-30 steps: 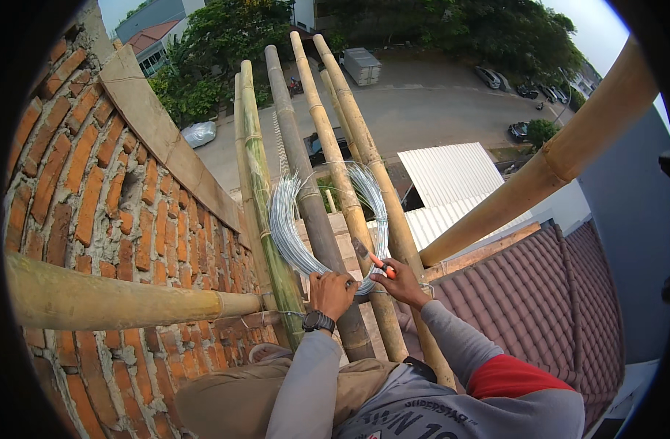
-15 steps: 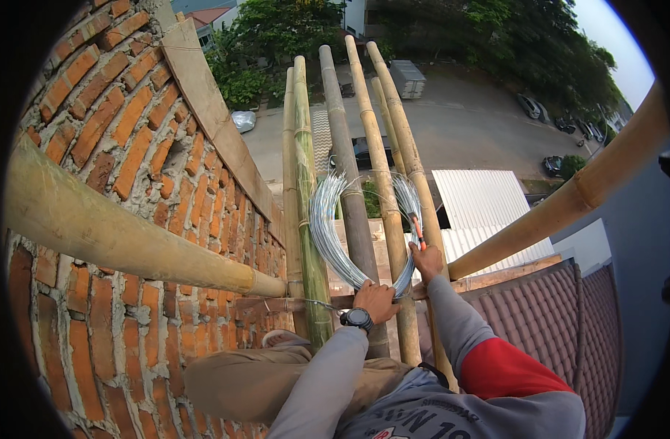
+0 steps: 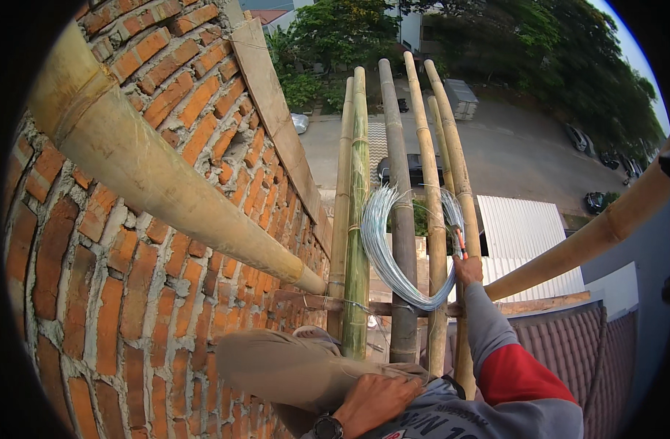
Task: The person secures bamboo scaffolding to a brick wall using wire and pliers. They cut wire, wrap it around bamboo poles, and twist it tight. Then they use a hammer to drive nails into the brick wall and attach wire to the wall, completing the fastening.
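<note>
A coil of thin silvery wire (image 3: 382, 252) lies across the bamboo poles in front of me. My right hand (image 3: 468, 271) is closed at the coil's right side, around pliers (image 3: 461, 243) with orange-and-dark handles; their jaws are hard to make out against the wire. Back at my lap, by the waist of my shirt, is my left hand (image 3: 382, 402), wearing a dark watch (image 3: 328, 426). Its fingers are drawn together, and whatever they pinch is too small to make out. A thin strand seems to run close to those fingertips.
Several upright bamboo poles, one green (image 3: 357, 219), cross a wooden crossbar (image 3: 379, 307). Thick slanting bamboo poles flank me on the left (image 3: 181, 183) and right (image 3: 569, 245). A rough brick wall (image 3: 123, 300) rises at left. Far below are a road (image 3: 510, 157) and tiled roof (image 3: 569, 351).
My left hand has left the coil's lower edge and come back to my lap. My right hand stays on the pliers by the coil. The whole view has shifted, moving the scene rightward.
</note>
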Demonstrator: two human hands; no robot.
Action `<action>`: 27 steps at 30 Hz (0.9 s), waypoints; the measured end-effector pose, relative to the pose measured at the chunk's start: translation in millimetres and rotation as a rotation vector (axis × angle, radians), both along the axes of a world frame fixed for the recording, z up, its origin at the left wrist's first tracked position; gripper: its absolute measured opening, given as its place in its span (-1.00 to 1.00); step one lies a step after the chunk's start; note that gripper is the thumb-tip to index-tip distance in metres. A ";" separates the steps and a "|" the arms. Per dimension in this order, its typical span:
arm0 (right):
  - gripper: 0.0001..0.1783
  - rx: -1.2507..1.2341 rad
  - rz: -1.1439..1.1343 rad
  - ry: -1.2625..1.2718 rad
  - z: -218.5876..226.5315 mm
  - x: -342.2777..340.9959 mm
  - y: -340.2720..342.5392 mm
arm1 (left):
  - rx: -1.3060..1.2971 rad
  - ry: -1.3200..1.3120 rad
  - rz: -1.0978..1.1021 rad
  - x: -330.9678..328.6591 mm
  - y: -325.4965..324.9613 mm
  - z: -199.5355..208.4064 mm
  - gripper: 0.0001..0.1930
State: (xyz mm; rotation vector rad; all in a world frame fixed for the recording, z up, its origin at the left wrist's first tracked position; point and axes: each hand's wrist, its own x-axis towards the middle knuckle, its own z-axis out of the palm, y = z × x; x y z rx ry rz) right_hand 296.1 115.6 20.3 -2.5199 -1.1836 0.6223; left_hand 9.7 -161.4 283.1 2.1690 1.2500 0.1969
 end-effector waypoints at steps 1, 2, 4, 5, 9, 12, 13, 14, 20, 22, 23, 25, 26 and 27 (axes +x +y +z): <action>-0.28 0.003 -0.001 -0.001 -0.6 -0.1 -0.4 | -0.014 0.006 0.049 -16.1 -18.4 26.8 -0.79; -0.31 0.003 0.010 0.027 0.6 0.9 -0.2 | -0.032 0.080 0.121 -29.6 -36.0 53.8 -0.80; -0.30 0.051 0.028 0.003 4.4 -2.6 -3.5 | 0.035 0.105 0.266 -58.1 -64.5 99.9 -0.83; -0.28 0.057 0.024 0.003 7.3 -6.1 -7.3 | 0.112 0.057 0.342 -70.9 -78.2 118.4 -0.80; -0.29 0.357 0.067 0.147 27.4 -28.5 -34.2 | 0.267 0.107 0.760 -100.0 -144.0 167.7 -0.85; -0.47 0.645 0.186 0.451 44.4 -61.3 -66.3 | 0.153 -0.103 0.832 -110.2 -192.8 178.5 -0.81; -0.53 0.775 0.263 0.636 50.7 -74.5 -78.6 | 0.116 -0.156 0.885 -112.1 -207.7 176.4 -0.81; -0.57 0.761 0.322 0.607 60.2 -86.3 -87.3 | 0.086 -0.212 0.937 -112.8 -220.8 171.1 -0.81; -0.75 0.784 0.800 0.784 160.4 -183.9 -126.0 | 0.240 -0.282 1.369 -100.0 -302.0 164.4 -0.82; -0.80 0.782 0.947 0.934 203.9 -223.4 -147.1 | 0.297 -0.263 1.544 -91.9 -321.8 168.3 -0.82; -0.79 0.734 0.995 1.026 228.0 -242.4 -157.1 | 0.312 -0.278 1.608 -88.5 -328.3 168.3 -0.82; -0.72 0.785 1.193 1.280 277.9 -286.1 -185.9 | 0.404 -0.324 1.668 -83.7 -335.4 164.9 -0.80; -0.71 0.695 1.293 1.390 308.1 -307.4 -195.8 | 0.439 -0.357 1.677 -80.9 -337.3 161.8 -0.80; -0.69 0.732 1.351 1.370 340.1 -327.8 -207.4 | 0.472 -0.388 1.680 -79.3 -339.1 158.9 -0.79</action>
